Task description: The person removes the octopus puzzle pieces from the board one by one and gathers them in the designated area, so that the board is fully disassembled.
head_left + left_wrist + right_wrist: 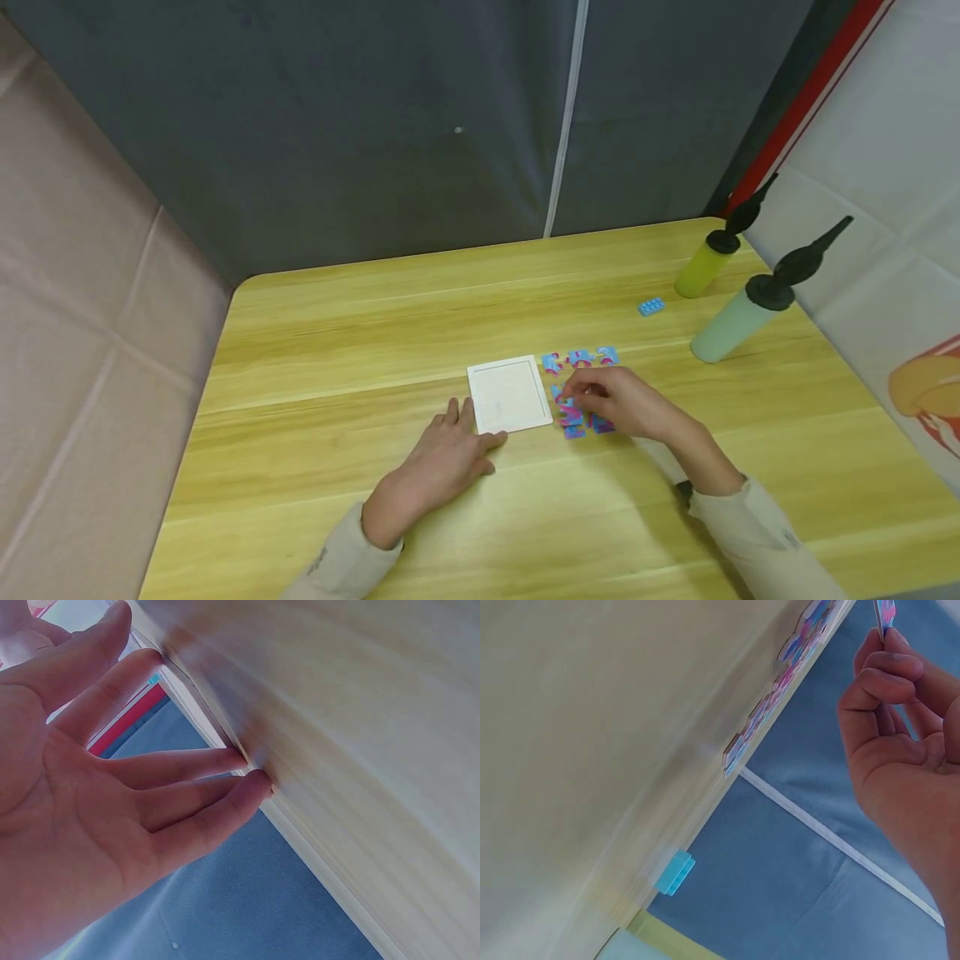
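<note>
A square white puzzle tray [510,396] with a thin dark line inside its rim lies on the table. My left hand [448,457] rests at its near-left corner, fingers spread, fingertips touching the tray's edge and the tabletop. In the right wrist view, my right hand [900,712] pinches a thin pink and blue puzzle piece [887,612] between thumb and fingertips, held above the table. Below and around that hand, several blue, pink and purple puzzle pieces [580,358] lie in loose rows to the right of the tray. The hand hides some of them in the head view.
A blue toy brick [651,307] lies farther back on the wooden table [337,350]. Two pump-like bottles with black tops, one yellow-green [701,268] and one pale green [731,327], stand at the right. A grey curtain [337,133] hangs behind, with pale walls at both sides.
</note>
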A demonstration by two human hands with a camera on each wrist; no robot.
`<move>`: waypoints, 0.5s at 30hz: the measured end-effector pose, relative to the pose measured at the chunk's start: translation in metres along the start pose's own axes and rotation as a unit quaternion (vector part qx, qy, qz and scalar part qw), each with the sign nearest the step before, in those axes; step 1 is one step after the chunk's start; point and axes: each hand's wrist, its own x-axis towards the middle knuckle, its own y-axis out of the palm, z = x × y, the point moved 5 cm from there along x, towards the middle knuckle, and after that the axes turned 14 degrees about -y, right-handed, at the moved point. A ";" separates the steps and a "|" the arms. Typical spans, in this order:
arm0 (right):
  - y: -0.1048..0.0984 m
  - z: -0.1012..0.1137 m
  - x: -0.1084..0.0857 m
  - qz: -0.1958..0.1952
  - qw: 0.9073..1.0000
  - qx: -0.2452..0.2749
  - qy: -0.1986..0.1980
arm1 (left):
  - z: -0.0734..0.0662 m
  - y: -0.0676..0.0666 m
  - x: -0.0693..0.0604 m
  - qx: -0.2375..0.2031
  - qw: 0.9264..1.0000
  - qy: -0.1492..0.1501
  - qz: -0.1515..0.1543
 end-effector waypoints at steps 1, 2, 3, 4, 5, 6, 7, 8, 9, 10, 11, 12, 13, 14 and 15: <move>-0.001 -0.001 -0.001 -0.002 1.000 0.002 0.006 | 0.000 0.000 0.000 0.000 1.000 0.001 -0.001; -0.002 -0.002 -0.002 -0.003 1.000 0.001 0.009 | 0.000 0.000 0.000 0.000 1.000 0.001 -0.001; -0.004 -0.003 -0.003 -0.005 1.000 0.000 0.013 | 0.000 0.000 0.000 0.000 1.000 0.002 -0.002; -0.005 -0.003 -0.005 -0.007 1.000 -0.002 0.016 | -0.001 0.000 0.000 -0.001 1.000 0.002 -0.003; -0.007 -0.004 -0.006 -0.010 1.000 -0.005 0.019 | -0.001 0.000 0.000 -0.001 1.000 0.003 -0.004; -0.008 -0.005 -0.007 -0.012 1.000 -0.009 0.022 | -0.001 0.000 0.000 -0.002 1.000 0.004 -0.005; -0.009 -0.005 -0.008 -0.014 1.000 -0.014 0.024 | -0.001 0.000 0.000 -0.002 1.000 0.004 -0.005; -0.010 -0.006 -0.008 -0.014 0.999 -0.017 0.024 | -0.001 0.000 0.000 -0.003 1.000 0.004 -0.005; -0.010 -0.006 -0.009 -0.014 0.999 -0.017 0.025 | -0.001 -0.001 0.000 -0.003 1.000 0.004 -0.005; -0.011 -0.007 -0.009 -0.015 0.999 -0.018 0.025 | -0.001 -0.001 -0.001 -0.003 1.000 0.004 -0.005; -0.011 -0.007 -0.010 -0.015 0.999 -0.018 0.025 | -0.001 0.000 -0.001 -0.002 1.000 0.004 -0.005; -0.011 -0.007 -0.010 -0.014 0.999 -0.016 0.025 | -0.001 0.000 -0.001 -0.001 1.000 0.004 -0.005; -0.011 -0.008 -0.011 -0.014 1.000 -0.012 0.024 | -0.001 0.000 -0.001 0.000 1.000 0.004 -0.006; -0.011 -0.008 -0.011 -0.014 1.000 -0.007 0.023 | -0.001 0.000 -0.001 0.002 1.000 0.005 -0.007; -0.011 -0.008 -0.012 -0.015 1.000 -0.002 0.022 | -0.001 0.000 -0.001 0.002 1.000 0.006 -0.008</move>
